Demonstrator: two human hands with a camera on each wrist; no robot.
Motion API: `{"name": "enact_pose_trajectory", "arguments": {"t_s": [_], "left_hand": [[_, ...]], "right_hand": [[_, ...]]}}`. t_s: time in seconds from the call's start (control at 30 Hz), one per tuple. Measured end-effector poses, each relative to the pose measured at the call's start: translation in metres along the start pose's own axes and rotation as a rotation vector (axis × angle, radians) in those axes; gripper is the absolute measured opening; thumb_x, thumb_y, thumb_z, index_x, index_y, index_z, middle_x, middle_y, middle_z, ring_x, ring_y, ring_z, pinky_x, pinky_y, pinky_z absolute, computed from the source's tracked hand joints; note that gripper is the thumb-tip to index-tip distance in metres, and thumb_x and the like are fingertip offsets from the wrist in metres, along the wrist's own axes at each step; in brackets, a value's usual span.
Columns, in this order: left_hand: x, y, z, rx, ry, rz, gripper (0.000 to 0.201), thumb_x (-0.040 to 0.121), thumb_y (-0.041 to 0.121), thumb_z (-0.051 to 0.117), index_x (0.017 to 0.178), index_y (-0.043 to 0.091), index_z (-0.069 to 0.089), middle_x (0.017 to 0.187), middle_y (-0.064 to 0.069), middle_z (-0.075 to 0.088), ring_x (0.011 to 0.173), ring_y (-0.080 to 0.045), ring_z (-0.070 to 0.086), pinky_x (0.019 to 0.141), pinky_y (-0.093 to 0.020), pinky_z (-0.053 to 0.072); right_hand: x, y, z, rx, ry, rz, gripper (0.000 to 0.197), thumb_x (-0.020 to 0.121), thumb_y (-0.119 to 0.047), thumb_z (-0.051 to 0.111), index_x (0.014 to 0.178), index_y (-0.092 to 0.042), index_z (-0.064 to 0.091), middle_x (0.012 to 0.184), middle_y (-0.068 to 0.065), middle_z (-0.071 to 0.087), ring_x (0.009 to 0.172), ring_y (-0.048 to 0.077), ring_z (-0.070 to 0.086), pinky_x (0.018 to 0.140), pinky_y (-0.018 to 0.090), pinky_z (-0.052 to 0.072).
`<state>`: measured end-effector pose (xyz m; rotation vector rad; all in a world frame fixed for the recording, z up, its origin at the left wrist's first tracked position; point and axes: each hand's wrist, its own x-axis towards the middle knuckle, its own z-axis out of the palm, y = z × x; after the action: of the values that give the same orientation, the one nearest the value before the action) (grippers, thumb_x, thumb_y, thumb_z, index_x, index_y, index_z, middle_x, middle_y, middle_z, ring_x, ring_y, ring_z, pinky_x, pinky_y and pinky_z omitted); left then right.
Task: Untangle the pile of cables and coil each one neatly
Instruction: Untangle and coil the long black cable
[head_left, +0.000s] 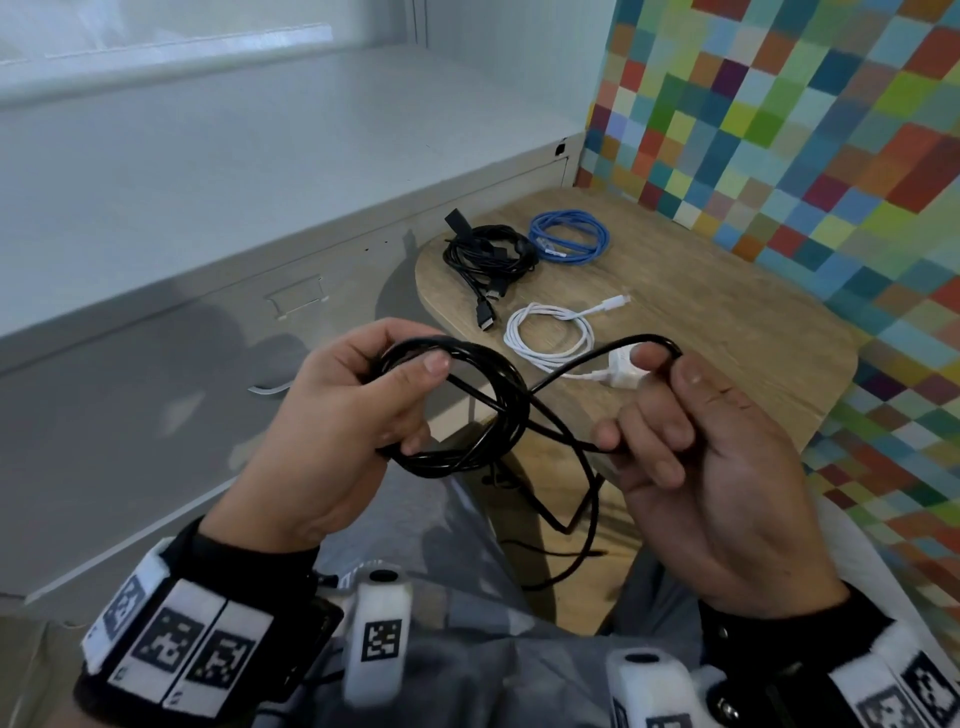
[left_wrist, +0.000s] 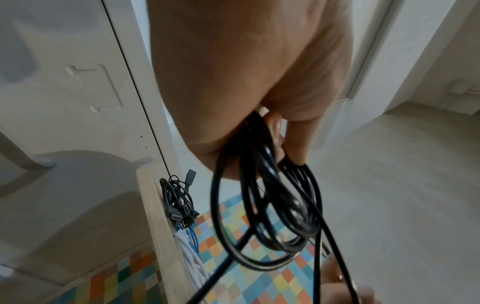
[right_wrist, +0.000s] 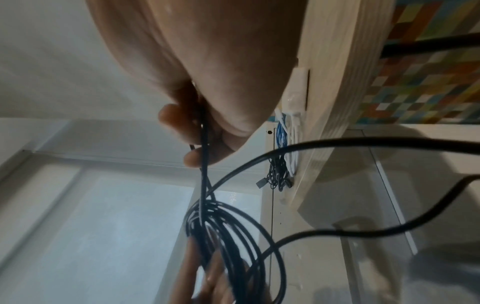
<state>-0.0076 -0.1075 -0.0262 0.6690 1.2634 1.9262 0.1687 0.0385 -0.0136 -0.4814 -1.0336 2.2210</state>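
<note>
Three coils, black (head_left: 491, 249), blue (head_left: 570, 236) and white (head_left: 550, 332), lie on the counter (head_left: 727, 332), while the left hand (head_left: 337, 415) grips a part-wound black cable (head_left: 467, 410) and the right hand (head_left: 691, 441) pinches its loose length.

Black cable (head_left: 467, 410), partly wound into a several-turn coil and held up in front of the table edge, with a loose length looping to the right and trailing down. Coiled blue cable (head_left: 569, 236), bundled black cables (head_left: 488, 254) just beside it, coiled white cable (head_left: 550, 332) nearer, apparently joined to a white plug (head_left: 621, 371), all lying on the wooden table (head_left: 727, 322).
</note>
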Motion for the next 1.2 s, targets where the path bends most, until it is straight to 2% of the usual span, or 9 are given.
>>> {"name": "enact_pose_trajectory", "arguments": {"t_s": [0.13, 0.27, 0.47, 0.6, 0.73, 0.83, 0.93, 1.07, 1.2], "left_hand": [[-0.002, -0.003, 0.003, -0.023, -0.020, 0.014, 0.018, 0.075, 0.014, 0.078, 0.093, 0.013, 0.075, 0.058, 0.005, 0.044, 0.043, -0.006, 0.027, 0.046, -0.022, 0.030], [-0.005, -0.007, 0.015, -0.060, -0.036, 0.018, 0.021, 0.082, 0.008, 0.070, 0.099, 0.016, 0.078, 0.075, -0.006, 0.060, 0.050, -0.011, 0.041, 0.057, -0.027, 0.045], [-0.007, -0.008, 0.019, -0.119, -0.049, -0.007, 0.037, 0.086, 0.004, 0.057, 0.119, 0.014, 0.073, 0.097, -0.012, 0.067, 0.047, -0.013, 0.043, 0.052, -0.028, 0.046], [-0.007, -0.008, 0.019, -0.150, -0.041, -0.003, 0.040, 0.087, 0.005, 0.057, 0.122, 0.018, 0.073, 0.098, -0.011, 0.068, 0.045, -0.012, 0.041, 0.046, -0.024, 0.041], [-0.007, -0.007, 0.017, -0.185, -0.003, 0.019, 0.042, 0.087, 0.010, 0.059, 0.127, 0.018, 0.070, 0.099, -0.009, 0.068, 0.046, -0.010, 0.040, 0.046, -0.022, 0.040], [-0.006, -0.003, 0.017, -0.213, 0.051, 0.025, 0.043, 0.090, 0.011, 0.058, 0.131, 0.018, 0.066, 0.099, -0.007, 0.067, 0.048, -0.010, 0.041, 0.046, -0.021, 0.039], [-0.006, 0.000, 0.018, -0.228, 0.091, 0.029, 0.042, 0.092, 0.011, 0.052, 0.130, 0.019, 0.066, 0.099, -0.006, 0.068, 0.050, -0.011, 0.044, 0.047, -0.022, 0.041], [-0.007, 0.000, 0.019, -0.219, 0.087, 0.059, 0.040, 0.092, 0.012, 0.052, 0.128, 0.021, 0.068, 0.101, -0.006, 0.069, 0.054, -0.016, 0.051, 0.054, -0.026, 0.049], [-0.008, -0.001, 0.022, -0.200, 0.079, 0.065, 0.039, 0.093, 0.013, 0.055, 0.131, 0.017, 0.065, 0.104, -0.008, 0.070, 0.059, -0.018, 0.054, 0.060, -0.026, 0.052]], "right_hand": [[0.003, -0.002, -0.002, -0.247, -0.036, -0.024, 0.019, 0.090, -0.019, 0.055, 0.092, -0.008, 0.070, 0.056, 0.004, 0.033, 0.035, 0.011, 0.024, 0.051, 0.032, 0.049], [0.003, 0.007, -0.007, -0.440, -0.064, -0.026, 0.025, 0.097, -0.006, 0.055, 0.113, -0.014, 0.072, 0.072, 0.010, 0.055, 0.035, 0.011, 0.024, 0.047, 0.033, 0.049], [0.006, 0.017, -0.015, -0.451, -0.015, -0.054, 0.037, 0.102, 0.004, 0.051, 0.124, -0.020, 0.069, 0.099, 0.011, 0.071, 0.050, 0.021, 0.048, 0.052, 0.034, 0.051], [0.006, 0.018, -0.014, -0.350, -0.020, -0.067, 0.028, 0.094, -0.009, 0.058, 0.120, -0.011, 0.069, 0.112, 0.014, 0.072, 0.081, 0.025, 0.068, 0.065, 0.033, 0.057], [0.005, 0.015, -0.023, -0.344, -0.152, -0.115, 0.057, 0.083, -0.048, 0.076, 0.125, -0.011, 0.068, 0.135, 0.015, 0.064, 0.118, 0.030, 0.063, 0.083, 0.042, 0.057], [0.004, 0.013, -0.030, -0.581, -0.266, -0.212, 0.061, 0.073, -0.031, 0.086, 0.128, -0.015, 0.064, 0.144, 0.002, 0.059, 0.136, 0.025, 0.054, 0.100, 0.050, 0.053], [0.006, 0.017, -0.029, -0.692, -0.276, -0.264, 0.051, 0.073, -0.024, 0.088, 0.120, -0.017, 0.068, 0.140, -0.001, 0.063, 0.133, 0.020, 0.058, 0.100, 0.039, 0.054], [0.008, 0.021, -0.023, -0.628, -0.084, -0.243, 0.010, 0.085, -0.031, 0.078, 0.086, -0.021, 0.079, 0.104, 0.004, 0.079, 0.101, 0.020, 0.074, 0.088, 0.029, 0.059], [0.009, 0.021, -0.019, -0.451, 0.018, -0.117, 0.036, 0.079, -0.051, 0.063, 0.066, -0.018, 0.070, 0.088, 0.016, 0.076, 0.081, 0.036, 0.076, 0.081, 0.039, 0.060]]}}
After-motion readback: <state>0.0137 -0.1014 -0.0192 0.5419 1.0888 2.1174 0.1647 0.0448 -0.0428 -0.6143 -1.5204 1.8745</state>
